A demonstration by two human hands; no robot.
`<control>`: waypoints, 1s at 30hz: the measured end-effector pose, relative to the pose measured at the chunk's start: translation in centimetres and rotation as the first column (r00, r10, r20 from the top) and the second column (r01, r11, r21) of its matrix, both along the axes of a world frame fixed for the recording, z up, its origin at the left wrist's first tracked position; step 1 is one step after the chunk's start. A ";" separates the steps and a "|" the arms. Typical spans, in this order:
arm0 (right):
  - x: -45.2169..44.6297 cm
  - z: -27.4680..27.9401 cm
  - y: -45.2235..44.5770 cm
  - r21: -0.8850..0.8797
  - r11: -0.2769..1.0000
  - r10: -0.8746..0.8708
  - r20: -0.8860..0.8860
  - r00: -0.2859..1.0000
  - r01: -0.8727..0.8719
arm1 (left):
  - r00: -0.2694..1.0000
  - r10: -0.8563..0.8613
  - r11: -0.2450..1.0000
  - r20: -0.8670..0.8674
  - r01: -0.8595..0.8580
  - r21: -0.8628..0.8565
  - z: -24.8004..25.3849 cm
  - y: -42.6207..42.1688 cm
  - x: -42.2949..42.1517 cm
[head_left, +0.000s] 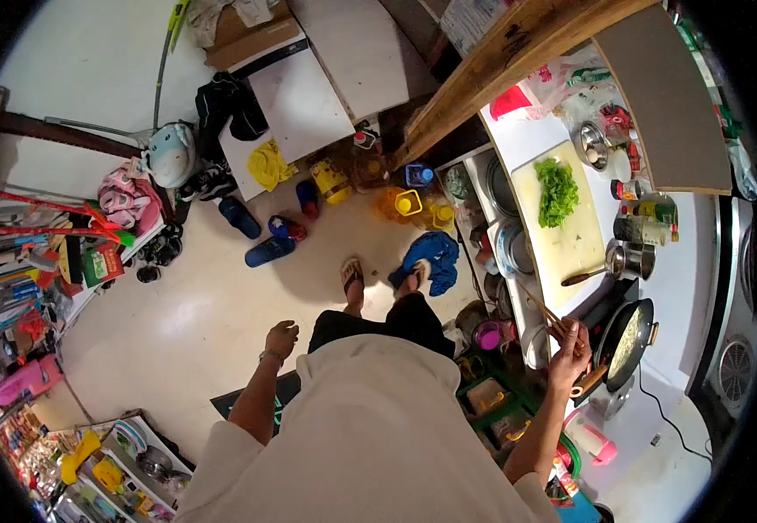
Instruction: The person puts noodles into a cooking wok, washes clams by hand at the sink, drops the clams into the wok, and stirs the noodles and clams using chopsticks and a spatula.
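Note:
My right hand [569, 356] is closed around a pair of chopsticks [539, 305], which point up and left past the counter's front edge. Beside that hand sits a black wok [614, 338] with wooden handles, holding a pale yellow, egg-like layer [628, 338]. My left hand [282, 338] hangs beside my body over the floor, its fingers loosely curled and nothing visible in them. Farther along the counter, chopped green leaves [558, 192] lie on a pale cutting board [583, 240]. A small saucepan [633, 259] with a dark handle stands between board and wok.
A metal bowl [591, 144] and several jars and bottles line the counter's back. A wooden post [500, 61] slants over its far end. Plates and pans sit on a lower shelf [481, 205]. Blue slippers [269, 251] and a blue cloth [435, 261] lie on the floor.

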State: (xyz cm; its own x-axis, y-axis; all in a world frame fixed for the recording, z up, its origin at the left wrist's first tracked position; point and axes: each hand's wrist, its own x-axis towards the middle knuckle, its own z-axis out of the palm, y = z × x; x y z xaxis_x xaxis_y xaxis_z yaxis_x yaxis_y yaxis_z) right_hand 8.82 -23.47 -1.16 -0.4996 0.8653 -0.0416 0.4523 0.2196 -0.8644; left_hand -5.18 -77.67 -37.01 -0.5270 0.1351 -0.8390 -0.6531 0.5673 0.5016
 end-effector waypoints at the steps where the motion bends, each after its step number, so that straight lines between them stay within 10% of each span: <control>1: -0.7 0.0 -0.2 0.013 1.000 0.025 0.013 1.000 -0.025 | 1.000 -0.009 0.999 -0.013 0.009 -0.039 0.0 -0.2 0.4; 5: -1.5 -0.5 0.0 0.020 0.997 0.074 0.006 0.997 -0.074 | 0.992 0.124 0.992 0.013 -0.125 0.013 0.5 -1.1 1.3; 22: 6.5 -3.3 -1.4 -0.004 0.996 -0.088 -0.027 0.996 0.088 | 0.932 -0.340 0.941 -0.128 0.336 -0.049 1.4 4.3 -6.7; 30: -1.6 0.7 -1.5 0.046 0.998 0.035 0.007 0.999 -0.035 | 0.965 -0.171 0.983 -0.198 0.180 0.029 -0.1 4.9 -3.9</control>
State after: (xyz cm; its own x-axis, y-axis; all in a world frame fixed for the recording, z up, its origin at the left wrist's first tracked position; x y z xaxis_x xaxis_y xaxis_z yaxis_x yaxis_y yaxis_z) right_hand 7.24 -24.93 -0.47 -0.5296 0.8482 -0.0046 0.4486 0.2754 -0.8502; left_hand -9.11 -72.81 -37.09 -0.6431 0.2768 -0.7140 -0.4332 0.6373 0.6373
